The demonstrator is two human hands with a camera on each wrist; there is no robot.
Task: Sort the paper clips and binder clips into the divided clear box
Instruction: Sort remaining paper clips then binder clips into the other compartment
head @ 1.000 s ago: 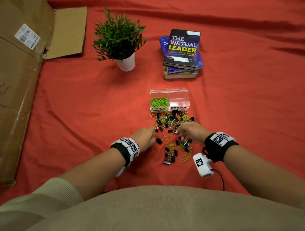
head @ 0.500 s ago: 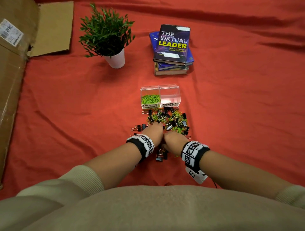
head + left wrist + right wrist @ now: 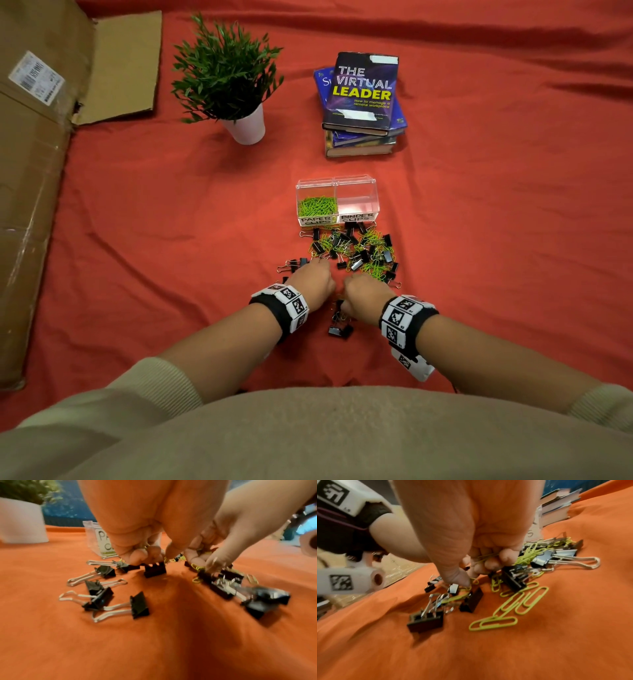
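A: Both hands mid-frame: right hand curled, clutching green paper clips; left hand curled too, contents unclear.

B: Clear box directly above them; paper-clip compartment left, nearer left hand.

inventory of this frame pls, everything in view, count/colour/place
clear box: one, two compartments, centre of cloth
paper clips: many, green, left compartment; more loose in the pile
binder clips: many, black, loose before the box; none in the right compartment
red cloth: one, under everything
potted plant: one, green in white pot, far left
books: stack, far right of the plant
cardboard: brown, left edge
left hand: curled, in the pile
right hand: grips green paper clips
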